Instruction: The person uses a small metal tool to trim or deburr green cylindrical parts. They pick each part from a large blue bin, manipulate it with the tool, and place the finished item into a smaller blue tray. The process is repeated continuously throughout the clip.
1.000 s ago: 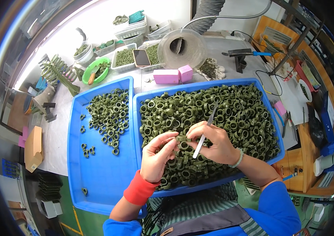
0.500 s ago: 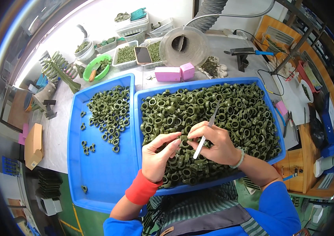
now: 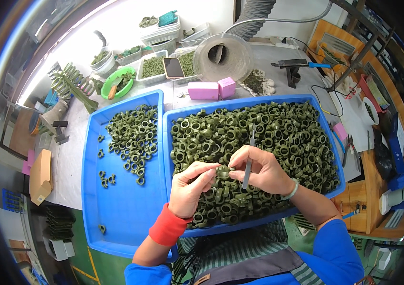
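A small dark green ring [image 3: 222, 174] is pinched between the fingertips of both hands, above the right-hand blue tray [image 3: 254, 100]. My left hand [image 3: 190, 188], with a red wristband, closes thumb and forefinger on its left side. My right hand [image 3: 264, 173] touches its right side with thumb and forefinger, and also holds a slim metal scalpel [image 3: 248, 164] across the fingers, pointed end away from me. Underneath, many similar green rings [image 3: 283, 142] fill that tray. The left-hand blue tray [image 3: 126, 213] holds a looser pile of green rings [image 3: 133, 133].
Behind the trays are pink blocks [image 3: 203, 90], a phone [image 3: 173, 67] resting on tubs of green pieces, a green bowl [image 3: 125, 90] and a clear funnel-like hood [image 3: 202, 57]. A black stand [image 3: 293, 66] is at back right; pliers [image 3: 352, 151] lie right of the trays.
My right hand has shifted slightly and turned the scalpel more upright. The ring between my fingertips now shows more clearly. My left hand has barely moved.
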Demonstrator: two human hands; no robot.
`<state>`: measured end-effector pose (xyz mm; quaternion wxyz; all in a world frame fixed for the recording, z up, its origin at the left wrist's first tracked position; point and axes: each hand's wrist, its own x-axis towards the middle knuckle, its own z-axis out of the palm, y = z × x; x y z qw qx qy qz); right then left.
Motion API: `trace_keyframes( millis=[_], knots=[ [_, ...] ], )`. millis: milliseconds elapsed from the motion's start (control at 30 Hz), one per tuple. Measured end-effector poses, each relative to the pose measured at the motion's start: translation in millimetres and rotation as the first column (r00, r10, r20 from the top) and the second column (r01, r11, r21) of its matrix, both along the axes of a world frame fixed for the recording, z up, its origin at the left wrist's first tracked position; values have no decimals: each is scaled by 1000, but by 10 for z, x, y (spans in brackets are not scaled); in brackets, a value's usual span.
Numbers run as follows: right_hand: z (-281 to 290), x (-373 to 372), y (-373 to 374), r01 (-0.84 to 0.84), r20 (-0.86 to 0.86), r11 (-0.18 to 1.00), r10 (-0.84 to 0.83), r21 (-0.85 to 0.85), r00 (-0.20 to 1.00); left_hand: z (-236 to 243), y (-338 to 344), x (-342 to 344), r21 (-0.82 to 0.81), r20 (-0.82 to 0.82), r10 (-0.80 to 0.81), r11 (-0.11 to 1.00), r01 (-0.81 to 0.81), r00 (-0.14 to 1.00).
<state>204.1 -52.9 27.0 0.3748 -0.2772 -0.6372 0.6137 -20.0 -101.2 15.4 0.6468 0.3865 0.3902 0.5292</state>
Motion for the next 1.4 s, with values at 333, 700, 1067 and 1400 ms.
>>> trace_keyframes(
  millis=[333, 700, 1067, 1400],
  knots=[
    [-17, -52, -23, 35, 101, 987, -51, 154, 994, -30, -54, 147, 258, -292, 133, 964, -55, 947],
    [-48, -83, -43, -88, -93, 983, 74, -162, 993, -2, -57, 173, 482, -549, 277, 876, 28, 789],
    [-58, -76, -17, -118, -135, 977, 94, -179, 986, 25, -52, 157, 463, -550, 245, 885, 48, 799],
    [-38, -8, 32, -121, -87, 969, 104, -215, 991, -57, -52, 86, 317, -486, 87, 945, 83, 870]
  ],
)
